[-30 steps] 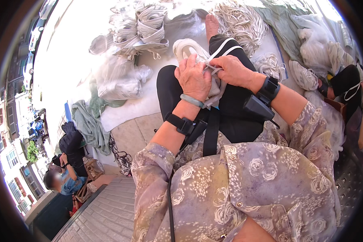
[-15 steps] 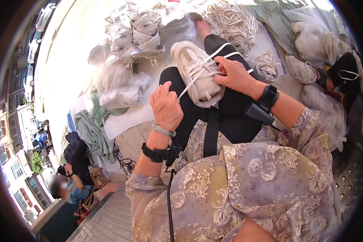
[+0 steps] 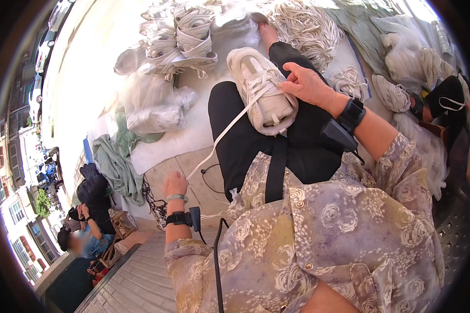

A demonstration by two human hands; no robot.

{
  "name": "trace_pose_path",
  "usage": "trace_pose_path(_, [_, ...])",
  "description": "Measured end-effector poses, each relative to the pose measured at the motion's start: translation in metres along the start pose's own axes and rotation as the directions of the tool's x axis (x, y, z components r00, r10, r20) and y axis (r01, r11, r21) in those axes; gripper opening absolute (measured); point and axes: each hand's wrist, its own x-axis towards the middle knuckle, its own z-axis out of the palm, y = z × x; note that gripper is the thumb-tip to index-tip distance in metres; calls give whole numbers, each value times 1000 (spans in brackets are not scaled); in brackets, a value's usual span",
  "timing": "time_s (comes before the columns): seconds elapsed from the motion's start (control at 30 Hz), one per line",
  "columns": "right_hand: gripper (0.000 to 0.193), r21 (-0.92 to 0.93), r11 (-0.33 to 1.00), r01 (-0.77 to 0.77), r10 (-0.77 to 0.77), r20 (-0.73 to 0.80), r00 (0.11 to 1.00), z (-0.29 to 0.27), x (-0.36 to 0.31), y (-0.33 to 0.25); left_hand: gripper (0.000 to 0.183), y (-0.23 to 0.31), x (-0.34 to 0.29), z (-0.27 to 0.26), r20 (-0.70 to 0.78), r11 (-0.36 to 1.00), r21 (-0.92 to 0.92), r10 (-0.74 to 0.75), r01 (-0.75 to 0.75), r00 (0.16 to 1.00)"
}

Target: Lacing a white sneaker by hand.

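A pale beige-and-white sneaker [image 3: 274, 107] rests across my thighs, its heel end toward me. A white shoelace [image 3: 222, 136] runs taut from its lacing down to my left hand [image 3: 175, 183], which is closed around the lace low at my left side. My right hand [image 3: 310, 86] is at the sneaker's right side, thumb against the laces and collar and the index finger bent above. What lies beneath its fingers is partly hidden.
Stacked sneakers [image 3: 193, 44] and a plastic bag [image 3: 154, 107] lie at the far left. Beyond my leg is a heap of white laces [image 3: 305, 34]; a smaller bundle [image 3: 347, 81] lies right of it. Another person [image 3: 91, 232] sits at left.
My left hand has swung down and left, drawing out a long stretch of lace. The loose loops by my right hand have gone into the sneaker. My right hand has risen slightly.
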Motion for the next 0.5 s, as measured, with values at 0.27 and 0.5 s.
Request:
trace_pose_path(0.27, [35, 151, 988, 32, -32, 0, 999, 18, 44, -1, 16, 199, 13, -66, -624, 427, -400, 522, -811, 582])
trace_pose_path(0.5, [16, 430, 902, 32, -45, 19, 999, 10, 33, -13, 25, 244, 9, -65, -572, 464, -321, 600, -826, 559])
